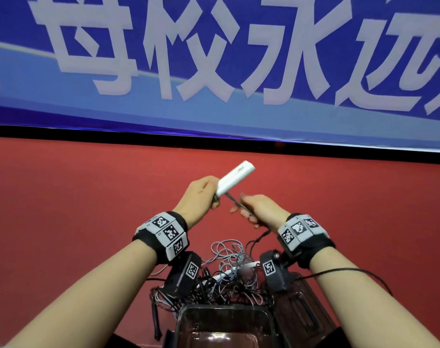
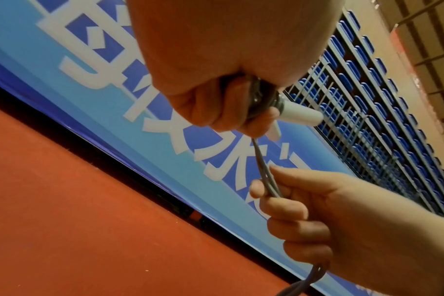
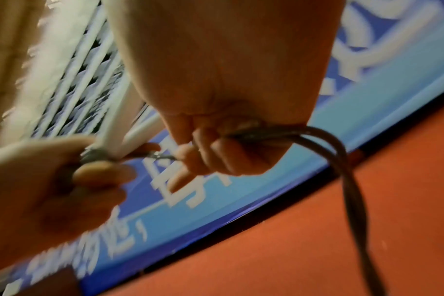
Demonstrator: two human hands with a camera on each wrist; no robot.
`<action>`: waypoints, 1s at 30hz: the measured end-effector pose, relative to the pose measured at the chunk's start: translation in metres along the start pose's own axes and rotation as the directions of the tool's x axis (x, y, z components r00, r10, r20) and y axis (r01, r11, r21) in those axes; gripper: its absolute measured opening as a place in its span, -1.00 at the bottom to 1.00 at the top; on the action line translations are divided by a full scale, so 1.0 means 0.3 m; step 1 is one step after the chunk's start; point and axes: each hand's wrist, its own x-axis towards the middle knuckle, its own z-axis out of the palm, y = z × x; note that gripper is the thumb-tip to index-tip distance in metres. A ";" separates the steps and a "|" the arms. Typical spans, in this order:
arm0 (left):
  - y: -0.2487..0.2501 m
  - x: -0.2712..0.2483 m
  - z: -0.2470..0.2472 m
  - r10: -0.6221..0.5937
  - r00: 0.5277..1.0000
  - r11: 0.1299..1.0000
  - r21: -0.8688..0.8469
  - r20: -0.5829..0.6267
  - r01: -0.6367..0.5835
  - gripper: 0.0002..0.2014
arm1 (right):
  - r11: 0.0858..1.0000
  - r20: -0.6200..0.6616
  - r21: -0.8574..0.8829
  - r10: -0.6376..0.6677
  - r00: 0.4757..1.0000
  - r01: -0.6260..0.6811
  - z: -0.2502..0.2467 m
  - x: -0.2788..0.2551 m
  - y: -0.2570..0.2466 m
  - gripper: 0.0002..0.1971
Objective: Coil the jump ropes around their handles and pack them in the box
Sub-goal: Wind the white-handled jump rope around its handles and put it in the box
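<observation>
My left hand (image 1: 204, 194) grips the lower end of the white jump-rope handles (image 1: 235, 177), which point up and to the right. Grey rope turns wrap their base (image 2: 260, 100). A doubled grey rope (image 1: 235, 200) runs from the handles to my right hand (image 1: 256, 209), which is closed around it. From that fist the rope (image 3: 347, 180) hangs down toward the pile. In the left wrist view the handle (image 2: 299, 115) sticks out past my left hand (image 2: 223, 108), and my right hand (image 2: 299, 210) holds the rope (image 2: 269, 180) below it.
A tangle of grey and black jump ropes (image 1: 229, 272) with white handles lies below my wrists. A clear plastic box (image 1: 224, 322) stands at the bottom centre, its dark lid (image 1: 299, 305) to the right. Red floor (image 1: 76, 197) spreads around; a blue banner (image 1: 214, 59) lines the far edge.
</observation>
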 end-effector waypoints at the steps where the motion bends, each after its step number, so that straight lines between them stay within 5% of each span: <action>1: -0.014 0.011 -0.006 -0.029 0.998 1.000 0.008 -0.054 0.030 -0.67 | 0.982 -0.010 -0.181 -0.057 0.998 0.054 0.013 -0.007 -0.018 -0.51; 4: -0.075 0.046 -0.037 -0.138 0.971 0.990 0.003 -0.197 0.141 -0.54 | 0.844 0.016 -0.492 -0.238 0.971 0.215 0.043 -0.028 -0.054 -0.59; 11: -0.118 0.049 -0.061 -0.120 0.974 0.965 0.207 -0.194 0.160 -0.40 | 0.716 -0.004 -0.636 -0.374 0.927 0.286 0.048 -0.030 -0.054 -0.76; 17: -0.129 0.030 -0.049 -0.178 0.955 0.698 0.653 -0.239 0.293 -0.46 | 0.587 0.042 -0.753 -0.407 0.912 0.297 0.063 -0.043 -0.061 -0.81; 26: -0.108 0.004 -0.025 -0.106 0.994 0.442 0.893 -0.035 0.079 -0.44 | 0.596 -0.121 -0.766 -0.501 0.857 0.240 0.039 -0.044 -0.048 -0.77; 30: -0.080 -0.018 -0.007 -0.070 0.995 0.527 0.850 0.072 -0.025 -0.40 | 0.636 -0.184 -0.740 -0.503 0.844 0.218 0.012 -0.037 -0.043 -0.76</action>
